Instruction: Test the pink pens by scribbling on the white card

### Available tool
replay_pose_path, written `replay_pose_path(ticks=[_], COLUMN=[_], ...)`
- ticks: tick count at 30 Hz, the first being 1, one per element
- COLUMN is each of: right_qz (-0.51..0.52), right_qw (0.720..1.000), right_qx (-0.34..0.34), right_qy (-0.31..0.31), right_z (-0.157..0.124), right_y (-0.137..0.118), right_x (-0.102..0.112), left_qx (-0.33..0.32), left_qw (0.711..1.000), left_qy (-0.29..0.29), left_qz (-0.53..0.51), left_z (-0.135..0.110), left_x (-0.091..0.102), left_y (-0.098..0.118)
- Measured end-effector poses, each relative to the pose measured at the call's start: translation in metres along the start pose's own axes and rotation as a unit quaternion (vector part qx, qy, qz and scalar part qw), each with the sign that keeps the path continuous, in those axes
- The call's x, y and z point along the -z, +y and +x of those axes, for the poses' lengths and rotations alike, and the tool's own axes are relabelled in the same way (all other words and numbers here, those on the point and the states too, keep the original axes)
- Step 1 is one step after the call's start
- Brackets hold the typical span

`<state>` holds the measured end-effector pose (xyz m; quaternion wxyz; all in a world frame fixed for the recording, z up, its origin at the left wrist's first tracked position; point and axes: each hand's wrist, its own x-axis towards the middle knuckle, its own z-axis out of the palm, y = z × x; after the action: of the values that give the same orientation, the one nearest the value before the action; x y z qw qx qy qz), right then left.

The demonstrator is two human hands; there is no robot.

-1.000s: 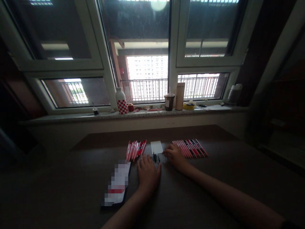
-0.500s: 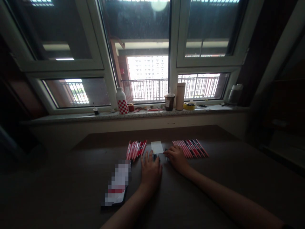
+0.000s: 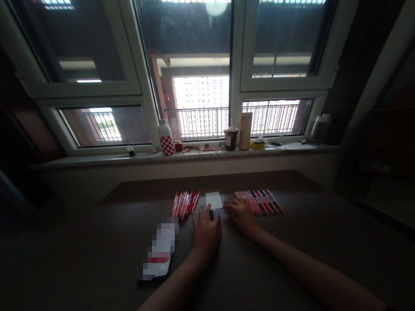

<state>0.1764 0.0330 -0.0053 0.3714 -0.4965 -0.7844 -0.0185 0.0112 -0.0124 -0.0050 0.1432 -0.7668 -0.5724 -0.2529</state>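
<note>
My left hand rests on the table, fingers spread, just in front of a small whitish card. A small dark object shows between its fingers, partly hidden; its kind is unclear. To the right, my right hand has its fingertips pressed together near the card's right corner. A thin dark item is close to those fingertips, too small to name. Beyond that hand lies a row of pink, red and black pencil-like sticks. A second group of pink and red sticks is left of the card.
A blurred-out flat item with a dark edge lies left of my left forearm. On the windowsill stand a red-checked bottle, a dark drink cup, a tan tumbler and a yellow tape roll.
My left hand has shifted very slightly, and the dark object between its fingers shows a little differently. My right hand stays nearly still. The stick groups have not moved.
</note>
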Motion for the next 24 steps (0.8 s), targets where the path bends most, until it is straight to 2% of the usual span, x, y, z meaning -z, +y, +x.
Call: replay_pose_path(ticks=[5,14,24], right_qz=[0.004,0.003,-0.005], right_qw=[1.000,1.000,1.000], right_qx=[-0.006,-0.015,-0.014], right_qy=[0.006,0.003,0.008], right_z=[0.000,-0.001,-0.002], right_y=[0.002,0.002,0.000], right_x=[-0.003,-0.002,-0.003], left_qx=[-0.005,0.001,0.002], left_qw=[1.000,1.000,0.999], left_qy=[0.011,-0.015,-0.008], left_qz=[-0.012,0.013,0.035], left_z=[0.003,0.013,0.019], left_x=[0.000,0.004,-0.004], left_y=[0.000,0.004,0.008])
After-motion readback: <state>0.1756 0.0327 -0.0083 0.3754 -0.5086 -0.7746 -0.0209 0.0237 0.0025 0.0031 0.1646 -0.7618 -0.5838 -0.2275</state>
